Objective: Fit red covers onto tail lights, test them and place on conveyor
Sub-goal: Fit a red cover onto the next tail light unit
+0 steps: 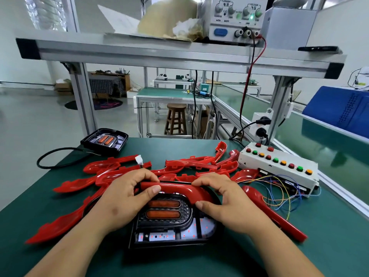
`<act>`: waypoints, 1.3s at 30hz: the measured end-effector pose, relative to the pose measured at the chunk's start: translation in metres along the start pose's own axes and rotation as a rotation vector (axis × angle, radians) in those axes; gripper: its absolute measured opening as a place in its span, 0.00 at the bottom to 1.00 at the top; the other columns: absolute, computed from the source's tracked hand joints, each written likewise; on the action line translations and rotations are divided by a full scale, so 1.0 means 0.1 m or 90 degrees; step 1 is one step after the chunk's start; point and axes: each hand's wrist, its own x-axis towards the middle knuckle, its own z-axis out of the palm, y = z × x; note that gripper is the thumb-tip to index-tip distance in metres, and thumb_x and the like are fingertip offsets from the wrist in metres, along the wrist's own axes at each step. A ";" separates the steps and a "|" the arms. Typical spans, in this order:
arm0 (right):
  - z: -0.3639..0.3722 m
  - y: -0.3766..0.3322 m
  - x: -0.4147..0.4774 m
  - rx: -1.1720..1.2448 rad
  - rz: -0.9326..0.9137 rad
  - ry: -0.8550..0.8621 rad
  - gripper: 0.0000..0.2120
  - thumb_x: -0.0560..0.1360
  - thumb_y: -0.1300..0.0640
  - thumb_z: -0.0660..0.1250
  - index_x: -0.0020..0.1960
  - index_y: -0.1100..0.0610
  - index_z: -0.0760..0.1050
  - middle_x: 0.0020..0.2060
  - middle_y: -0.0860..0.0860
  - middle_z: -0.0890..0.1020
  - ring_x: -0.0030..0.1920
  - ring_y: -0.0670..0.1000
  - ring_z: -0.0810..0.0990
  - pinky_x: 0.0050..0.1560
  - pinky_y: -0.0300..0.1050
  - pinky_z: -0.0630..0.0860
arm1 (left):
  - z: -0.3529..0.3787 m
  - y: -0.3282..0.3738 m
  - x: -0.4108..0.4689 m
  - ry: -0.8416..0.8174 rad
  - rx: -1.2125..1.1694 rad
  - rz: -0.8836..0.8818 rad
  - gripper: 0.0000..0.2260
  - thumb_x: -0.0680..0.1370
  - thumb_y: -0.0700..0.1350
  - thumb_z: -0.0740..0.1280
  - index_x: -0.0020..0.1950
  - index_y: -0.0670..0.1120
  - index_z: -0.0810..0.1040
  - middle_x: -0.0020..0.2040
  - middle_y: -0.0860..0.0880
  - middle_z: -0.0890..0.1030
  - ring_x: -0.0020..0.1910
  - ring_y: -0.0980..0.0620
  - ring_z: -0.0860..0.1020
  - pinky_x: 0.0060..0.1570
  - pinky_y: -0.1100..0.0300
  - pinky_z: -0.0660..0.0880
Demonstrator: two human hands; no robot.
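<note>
Bench: green mat (335,226) with workshop floor beyond. All places below are given from the tail light (169,222) under my hands.
Far left, behind it: second tail light (104,139) with a black cable, near the mat's back edge.
Left and behind: loose red covers (111,172) in a heap, crowding up against it.
Left hand (123,198): curled round the red cover (175,187), thumb pressing on top.
Red cover: lies across the tail light's far rim; I cannot tell if it is seated.
Right hand (225,200): pinching the cover's bend, fingers over, thumb in front.
Right: coloured wires (279,198) and button box (279,166), with the conveyor (319,136) beyond.
Risk: uneven pressing could seat one end only or crack a clip. A slip to the right could snag the wires.
Room: open mat toward me; crowded left, behind and right.
</note>
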 end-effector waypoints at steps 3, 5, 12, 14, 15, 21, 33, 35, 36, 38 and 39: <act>0.01 -0.02 0.00 0.026 -0.001 -0.009 0.19 0.72 0.62 0.74 0.54 0.41 0.75 0.57 0.44 0.76 0.59 0.34 0.71 0.61 0.26 0.62 | 0.03 0.00 0.01 0.007 0.027 0.002 0.05 0.76 0.52 0.71 0.48 0.62 0.78 0.46 0.63 0.81 0.48 0.61 0.78 0.41 0.74 0.67; 0.02 -0.03 0.00 0.035 0.023 -0.007 0.17 0.73 0.62 0.73 0.57 0.45 0.76 0.57 0.44 0.76 0.57 0.33 0.71 0.58 0.23 0.63 | 0.05 0.00 0.01 0.020 0.047 0.001 0.06 0.76 0.48 0.71 0.44 0.60 0.79 0.44 0.62 0.81 0.47 0.61 0.77 0.40 0.75 0.67; 0.09 -0.01 0.00 0.243 0.153 0.018 0.16 0.72 0.67 0.72 0.55 0.52 0.81 0.54 0.49 0.82 0.55 0.46 0.81 0.59 0.40 0.76 | 0.10 0.02 0.01 0.060 0.012 -0.057 0.07 0.73 0.47 0.75 0.43 0.60 0.81 0.42 0.62 0.83 0.44 0.67 0.78 0.40 0.77 0.67; 0.10 0.01 0.01 0.339 0.196 0.020 0.17 0.71 0.71 0.71 0.54 0.53 0.83 0.52 0.50 0.85 0.53 0.49 0.83 0.55 0.41 0.79 | 0.09 0.00 0.01 0.055 -0.002 -0.074 0.06 0.72 0.47 0.76 0.41 0.59 0.82 0.41 0.62 0.83 0.40 0.64 0.79 0.39 0.73 0.68; 0.11 0.02 0.01 0.378 0.214 0.015 0.18 0.71 0.72 0.70 0.54 0.53 0.83 0.52 0.49 0.85 0.53 0.49 0.83 0.56 0.41 0.79 | 0.08 0.00 0.02 0.050 -0.016 -0.082 0.06 0.72 0.47 0.76 0.41 0.58 0.82 0.41 0.60 0.83 0.39 0.62 0.79 0.40 0.70 0.69; 0.12 0.10 0.03 0.442 0.241 0.009 0.23 0.71 0.72 0.70 0.60 0.51 0.78 0.55 0.52 0.82 0.53 0.51 0.83 0.56 0.46 0.79 | 0.03 0.02 0.00 0.008 -0.092 -0.085 0.08 0.74 0.44 0.74 0.47 0.58 0.84 0.47 0.61 0.83 0.45 0.65 0.80 0.44 0.76 0.69; 0.08 0.09 0.02 0.471 0.285 -0.059 0.10 0.77 0.61 0.68 0.57 0.55 0.80 0.49 0.53 0.86 0.50 0.51 0.85 0.52 0.41 0.79 | 0.02 0.05 -0.04 0.054 -0.065 -0.018 0.11 0.71 0.42 0.75 0.45 0.59 0.85 0.47 0.60 0.83 0.51 0.66 0.79 0.49 0.79 0.68; 0.10 0.10 0.02 0.524 0.282 -0.017 0.10 0.75 0.65 0.68 0.56 0.59 0.80 0.47 0.56 0.86 0.47 0.53 0.85 0.48 0.42 0.80 | 0.05 0.06 -0.06 0.038 -0.190 -0.073 0.08 0.70 0.46 0.74 0.46 0.59 0.84 0.50 0.57 0.84 0.50 0.60 0.82 0.49 0.72 0.74; 0.11 0.10 0.02 0.544 0.280 -0.002 0.10 0.75 0.66 0.68 0.56 0.60 0.79 0.47 0.57 0.86 0.47 0.54 0.84 0.48 0.44 0.80 | 0.07 0.07 -0.07 0.012 -0.286 -0.110 0.09 0.70 0.47 0.72 0.48 0.59 0.84 0.51 0.53 0.85 0.50 0.56 0.83 0.49 0.65 0.78; 0.12 0.11 0.03 0.560 0.271 0.007 0.12 0.74 0.66 0.69 0.57 0.60 0.79 0.48 0.58 0.85 0.47 0.55 0.84 0.51 0.46 0.79 | 0.10 0.10 -0.08 -0.063 -0.477 -0.192 0.11 0.72 0.47 0.69 0.53 0.56 0.83 0.53 0.45 0.85 0.50 0.46 0.85 0.44 0.56 0.82; 0.12 0.12 0.03 0.563 0.263 0.011 0.13 0.74 0.66 0.69 0.58 0.60 0.78 0.49 0.58 0.85 0.48 0.56 0.84 0.52 0.47 0.79 | 0.11 0.10 -0.08 -0.084 -0.524 -0.209 0.13 0.73 0.47 0.67 0.56 0.56 0.82 0.54 0.44 0.85 0.51 0.44 0.85 0.44 0.55 0.82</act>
